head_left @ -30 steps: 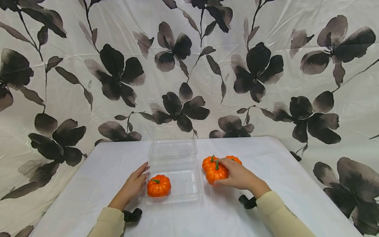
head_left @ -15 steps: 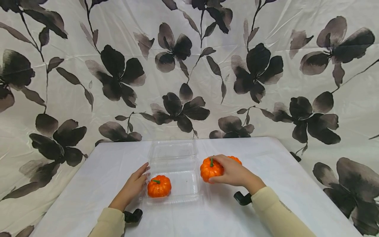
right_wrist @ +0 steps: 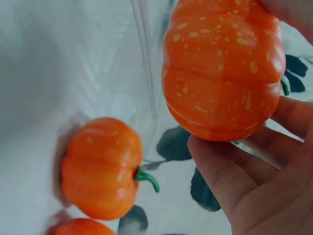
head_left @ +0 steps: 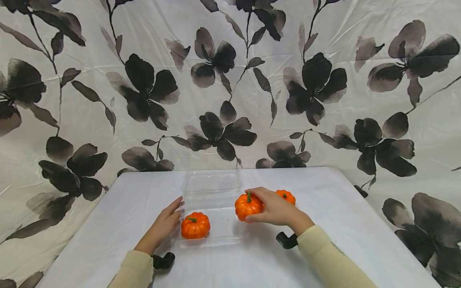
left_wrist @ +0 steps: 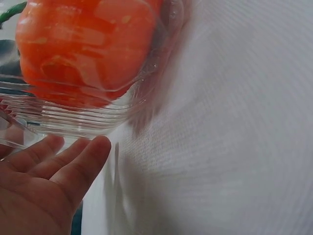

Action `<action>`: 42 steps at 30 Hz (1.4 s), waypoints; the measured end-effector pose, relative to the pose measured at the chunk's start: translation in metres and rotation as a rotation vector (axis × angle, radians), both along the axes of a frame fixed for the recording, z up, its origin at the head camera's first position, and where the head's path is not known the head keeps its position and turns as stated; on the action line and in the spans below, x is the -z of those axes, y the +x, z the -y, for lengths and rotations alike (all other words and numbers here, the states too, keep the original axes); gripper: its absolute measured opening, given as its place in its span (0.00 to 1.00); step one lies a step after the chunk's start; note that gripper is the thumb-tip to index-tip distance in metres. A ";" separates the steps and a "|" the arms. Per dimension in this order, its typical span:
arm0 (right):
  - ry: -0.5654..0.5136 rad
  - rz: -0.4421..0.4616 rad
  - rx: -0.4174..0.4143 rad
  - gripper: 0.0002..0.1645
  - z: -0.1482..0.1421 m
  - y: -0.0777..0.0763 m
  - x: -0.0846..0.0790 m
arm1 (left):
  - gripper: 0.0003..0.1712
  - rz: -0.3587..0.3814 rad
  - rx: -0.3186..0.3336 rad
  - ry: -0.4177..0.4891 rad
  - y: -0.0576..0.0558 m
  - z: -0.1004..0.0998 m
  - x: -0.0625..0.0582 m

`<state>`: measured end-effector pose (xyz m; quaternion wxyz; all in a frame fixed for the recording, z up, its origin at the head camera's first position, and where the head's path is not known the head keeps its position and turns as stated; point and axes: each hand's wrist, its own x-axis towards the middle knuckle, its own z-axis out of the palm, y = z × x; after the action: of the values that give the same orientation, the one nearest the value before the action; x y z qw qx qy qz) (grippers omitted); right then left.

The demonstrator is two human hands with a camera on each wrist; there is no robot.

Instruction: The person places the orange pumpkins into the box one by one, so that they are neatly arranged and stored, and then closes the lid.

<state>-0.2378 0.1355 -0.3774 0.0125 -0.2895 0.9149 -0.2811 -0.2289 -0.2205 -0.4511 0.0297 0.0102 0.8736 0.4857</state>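
One orange pumpkin (right_wrist: 222,73) gripped by curved right fingers (right_wrist: 220,169), loosely straight left fingers (left_wrist: 83,169), seemingly touching the clear container (left_wrist: 73,120)

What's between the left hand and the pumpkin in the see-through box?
In the left wrist view, the side of the clear box lies between the left hand and the pumpkin.

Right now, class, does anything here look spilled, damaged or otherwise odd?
Nothing stands out. The clear container lies open with no visible crack, one orange pumpkin sits inside it, and the right hand holds a second pumpkin showing no damage. Its yellow specks look like surface colouring, and no spill shows.
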 end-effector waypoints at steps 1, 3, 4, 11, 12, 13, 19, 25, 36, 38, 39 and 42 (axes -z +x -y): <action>0.001 -0.003 -0.002 0.42 0.001 0.000 0.000 | 0.33 0.001 0.000 0.001 0.000 0.000 0.000; 0.000 -0.003 -0.006 0.42 0.004 0.000 -0.001 | 0.33 0.001 -0.001 0.002 0.000 0.000 0.000; 0.000 -0.001 -0.007 0.43 0.006 0.000 -0.001 | 0.33 0.001 -0.001 0.002 0.000 0.000 0.000; -0.001 0.028 -0.020 0.44 0.017 0.002 0.000 | 0.33 -0.007 -0.009 -0.009 -0.002 -0.001 0.003; 0.000 0.030 -0.022 0.44 0.019 0.002 0.000 | 0.33 -0.006 -0.009 -0.010 -0.003 -0.001 0.003; 0.000 0.032 -0.024 0.44 0.021 0.002 0.001 | 0.33 -0.005 -0.010 -0.011 -0.003 -0.001 0.003; -0.008 0.065 -0.039 0.44 0.031 0.000 0.006 | 0.33 -0.005 -0.007 -0.017 -0.005 0.000 0.005; 0.011 0.078 -0.051 0.46 0.038 -0.003 0.012 | 0.33 0.002 -0.010 -0.023 -0.007 0.001 0.005; 0.033 0.072 -0.062 0.46 0.049 -0.006 0.019 | 0.33 0.002 -0.015 -0.050 -0.010 0.000 0.004; 0.043 0.074 -0.061 0.46 0.052 -0.006 0.020 | 0.33 -0.009 -0.011 -0.057 -0.010 0.000 0.004; 0.049 0.077 -0.062 0.45 0.053 -0.006 0.020 | 0.33 -0.010 -0.012 -0.055 -0.011 0.000 0.005; 0.065 0.085 -0.063 0.44 0.055 -0.006 0.021 | 0.33 -0.014 -0.009 -0.053 -0.011 0.000 0.005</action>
<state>-0.2437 0.0802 -0.3988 0.0694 -0.3055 0.9126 -0.2628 -0.2395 -0.2205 -0.4562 0.0218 0.0091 0.8864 0.4623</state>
